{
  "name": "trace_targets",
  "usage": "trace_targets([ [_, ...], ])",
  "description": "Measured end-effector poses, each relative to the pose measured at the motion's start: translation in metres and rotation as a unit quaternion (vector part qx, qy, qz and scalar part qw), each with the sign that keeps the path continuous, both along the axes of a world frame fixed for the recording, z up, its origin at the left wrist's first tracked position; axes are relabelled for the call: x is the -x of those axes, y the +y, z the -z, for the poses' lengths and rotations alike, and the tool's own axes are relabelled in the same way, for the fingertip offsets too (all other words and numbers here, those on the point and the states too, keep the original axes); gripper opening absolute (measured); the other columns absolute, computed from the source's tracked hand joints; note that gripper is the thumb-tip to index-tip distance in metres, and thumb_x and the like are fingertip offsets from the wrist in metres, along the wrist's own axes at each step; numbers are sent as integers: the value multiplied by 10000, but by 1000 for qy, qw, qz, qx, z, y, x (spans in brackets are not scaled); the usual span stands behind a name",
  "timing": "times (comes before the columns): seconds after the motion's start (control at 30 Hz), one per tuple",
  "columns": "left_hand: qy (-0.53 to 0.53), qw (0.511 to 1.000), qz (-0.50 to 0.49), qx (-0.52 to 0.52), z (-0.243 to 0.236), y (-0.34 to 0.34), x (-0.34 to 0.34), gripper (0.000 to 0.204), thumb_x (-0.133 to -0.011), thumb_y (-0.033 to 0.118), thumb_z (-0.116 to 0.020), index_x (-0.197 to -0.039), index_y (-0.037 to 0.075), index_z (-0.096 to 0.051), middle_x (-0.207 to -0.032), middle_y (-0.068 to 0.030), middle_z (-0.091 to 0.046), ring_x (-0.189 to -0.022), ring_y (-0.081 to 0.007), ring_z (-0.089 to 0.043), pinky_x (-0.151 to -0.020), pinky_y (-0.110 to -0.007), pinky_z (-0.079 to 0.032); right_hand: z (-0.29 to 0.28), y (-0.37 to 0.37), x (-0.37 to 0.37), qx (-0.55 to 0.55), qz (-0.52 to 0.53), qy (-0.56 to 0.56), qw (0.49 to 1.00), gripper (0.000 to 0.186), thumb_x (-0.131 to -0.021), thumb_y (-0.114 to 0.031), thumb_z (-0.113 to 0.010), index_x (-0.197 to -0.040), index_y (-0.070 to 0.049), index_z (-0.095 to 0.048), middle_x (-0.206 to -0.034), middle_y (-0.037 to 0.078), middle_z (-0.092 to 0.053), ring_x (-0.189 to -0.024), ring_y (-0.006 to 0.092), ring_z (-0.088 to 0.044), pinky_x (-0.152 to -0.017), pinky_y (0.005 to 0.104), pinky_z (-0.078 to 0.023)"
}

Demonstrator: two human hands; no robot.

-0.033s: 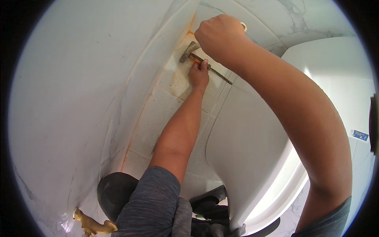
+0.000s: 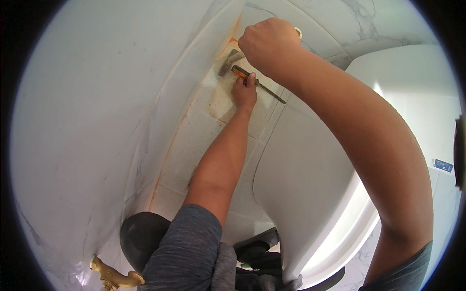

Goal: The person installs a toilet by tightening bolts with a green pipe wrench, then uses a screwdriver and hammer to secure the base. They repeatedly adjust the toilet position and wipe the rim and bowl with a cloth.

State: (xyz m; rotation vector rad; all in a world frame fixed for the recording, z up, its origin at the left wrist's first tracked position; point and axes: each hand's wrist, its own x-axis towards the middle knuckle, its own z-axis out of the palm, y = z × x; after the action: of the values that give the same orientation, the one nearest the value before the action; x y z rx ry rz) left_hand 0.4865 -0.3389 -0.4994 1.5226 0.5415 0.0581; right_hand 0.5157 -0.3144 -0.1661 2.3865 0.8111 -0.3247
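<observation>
My left hand (image 2: 244, 92) is closed around a screwdriver (image 2: 271, 92) with an orange and black handle. Its dark shaft slants down to the right, the tip at a tile joint beside the white toilet (image 2: 306, 145). Higher up, my right hand (image 2: 269, 42) makes a fist around the handle of a hammer, most of which the hand hides. The hammer head (image 2: 228, 63) shows just left of the screwdriver's butt end, with a narrow gap between them. My right forearm arches over the toilet.
Pale floor tiles (image 2: 194, 138) run between the toilet and the marbled wall (image 2: 97, 106), with orange staining along the joint. A brass tap (image 2: 114, 278) juts out at the lower left. Near my left sleeve is a black rounded object (image 2: 141, 237). A dark shoe (image 2: 257, 241) shows below.
The hammer head has shifted slightly left, away from the screwdriver's butt, and my right hand has moved a little with it. My left hand and the screwdriver stay in place.
</observation>
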Motion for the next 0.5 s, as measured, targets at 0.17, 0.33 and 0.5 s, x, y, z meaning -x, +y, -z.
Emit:
trace_targets([
  [0.17, -20, 1000, -14, -14, -2, 0, -4, 478, -962, 439, -695, -897, -35, -689, -811, -160, -728, -757, -309, -705, -730, -411, -537, 2, 2, -1, -20, 6, -11, 1000, 136, -870, -89, -647, -825, -100, -775, -803, 72, -739, -810, 252, -748, -661, 375, -602],
  [0.33, 10, 1000, 6, 16, 1, 2, -6, 477, -962, 440, -696, -920, -35, -692, -860, -166, -738, -801, -299, -715, -748, -412, -538, 4, -1, -2, -37, -3, -13, 999, 137, -872, -91, -645, -853, -104, -781, -820, 73, -744, -821, 252, -751, -673, 376, -603],
  [0.5, -8, 1000, 6, 9, 5, 2, -8, 480, -965, 444, -692, -950, -35, -693, -897, -165, -744, -831, -299, -721, -756, -408, -540, 5, -5, -5, -18, 3, -26, 1000, 135, -866, -84, -646, -850, -102, -778, -826, 78, -746, -825, 251, -752, -667, 372, -601],
])
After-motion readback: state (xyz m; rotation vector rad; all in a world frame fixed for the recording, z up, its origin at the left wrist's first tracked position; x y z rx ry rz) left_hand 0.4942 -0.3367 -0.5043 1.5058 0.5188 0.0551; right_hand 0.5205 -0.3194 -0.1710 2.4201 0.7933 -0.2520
